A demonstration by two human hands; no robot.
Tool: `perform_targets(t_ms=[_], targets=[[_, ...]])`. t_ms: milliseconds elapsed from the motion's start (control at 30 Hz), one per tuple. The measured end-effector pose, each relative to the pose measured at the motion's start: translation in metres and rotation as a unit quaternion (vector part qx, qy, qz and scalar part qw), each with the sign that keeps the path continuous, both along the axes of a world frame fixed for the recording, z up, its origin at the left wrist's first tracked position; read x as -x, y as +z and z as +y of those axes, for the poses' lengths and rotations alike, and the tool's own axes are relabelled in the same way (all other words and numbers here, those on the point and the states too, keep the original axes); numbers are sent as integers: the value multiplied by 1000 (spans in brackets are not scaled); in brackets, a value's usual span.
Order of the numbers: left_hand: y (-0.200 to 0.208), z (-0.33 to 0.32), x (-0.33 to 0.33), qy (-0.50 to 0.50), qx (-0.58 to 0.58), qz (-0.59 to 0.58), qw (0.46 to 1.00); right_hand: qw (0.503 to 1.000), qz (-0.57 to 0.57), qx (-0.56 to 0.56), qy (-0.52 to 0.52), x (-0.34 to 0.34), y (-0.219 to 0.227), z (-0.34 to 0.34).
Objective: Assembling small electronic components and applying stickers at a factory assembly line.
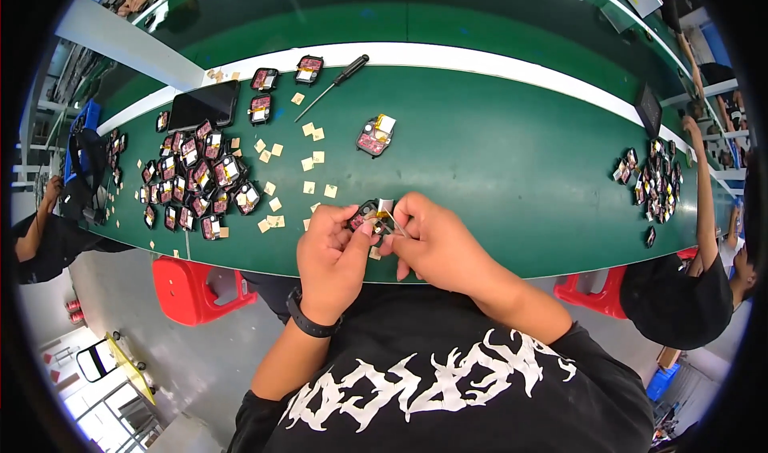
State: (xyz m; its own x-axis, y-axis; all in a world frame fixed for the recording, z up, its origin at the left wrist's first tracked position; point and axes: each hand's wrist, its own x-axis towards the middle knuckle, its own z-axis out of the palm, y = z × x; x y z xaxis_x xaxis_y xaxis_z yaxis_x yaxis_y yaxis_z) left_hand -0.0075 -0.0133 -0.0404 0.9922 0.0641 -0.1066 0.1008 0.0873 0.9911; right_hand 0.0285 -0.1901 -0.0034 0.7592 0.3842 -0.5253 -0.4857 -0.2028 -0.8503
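Observation:
Near the table's front edge, my left hand (330,249) grips a small black electronic housing (365,213) with a circuit board inside, its thumb on the near side. From the right, my right hand (436,235) is closed on a thin, light-coloured tool (398,223), possibly tweezers, at the right side of the housing. The fingers hide much of the housing and the tool's tip. Farther off, another open housing (374,135) with a pinkish board and a white-and-yellow part lies on the table. Small tan squares (309,187) are scattered to the left of my hands.
On the green table (496,173), a heap of similar housings (192,169) lies left, near a dark flat tray (204,105). A black-handled screwdriver (332,87) rests at the back. Another heap (658,183) sits far right by a person (680,293). Red stools (188,289) stand beneath.

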Motion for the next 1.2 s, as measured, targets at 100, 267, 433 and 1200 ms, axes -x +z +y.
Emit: perform_targets(t_ms=[100,267,433,1200], targets=[[3,6,-1,-30,25,36,999,1000,2,-17,-5,0,1,2],[11,12,-8,-38,112,97,988,999,-31,-30,-10,10,-8,5],[11,15,-10,-42,140,96,985,982,-124,-10,-140,17,-25,4],[-7,21,-6,-26,107,20,994,989,-131,33,-58,-1,-2,30]])
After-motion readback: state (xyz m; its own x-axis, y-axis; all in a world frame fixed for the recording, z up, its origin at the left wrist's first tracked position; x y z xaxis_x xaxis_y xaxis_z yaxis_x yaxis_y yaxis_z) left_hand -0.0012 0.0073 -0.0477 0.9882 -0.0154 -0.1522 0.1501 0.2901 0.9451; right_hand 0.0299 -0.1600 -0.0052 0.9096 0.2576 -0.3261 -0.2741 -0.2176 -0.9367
